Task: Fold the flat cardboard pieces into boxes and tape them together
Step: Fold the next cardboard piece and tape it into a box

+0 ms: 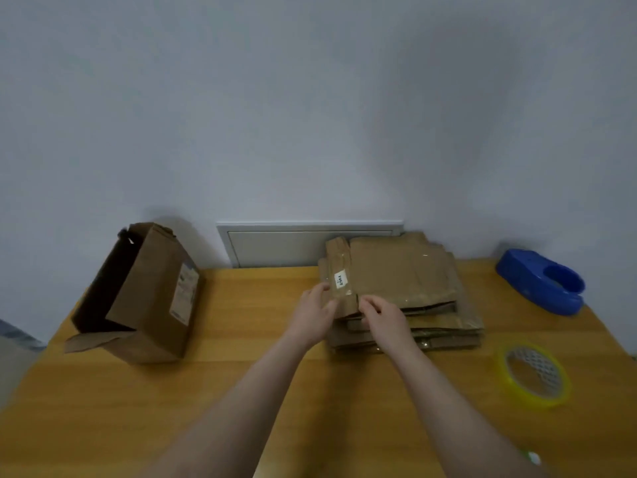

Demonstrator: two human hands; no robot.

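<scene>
Cardboard stack [448,331]: flat brown corrugated pieces piled on the far right of the wood-grain table [241,391], near the wall. Layer count unclear, blurred. Top piece [396,270] has one white label [339,279] and glossy tape strips. Left hand [315,313] and right hand [387,317], close together, each pinch its near-left edge. One open brown box [148,294] stands far left. Right side: one yellow tape roll [534,377], one blue plastic dispenser [543,281].
</scene>
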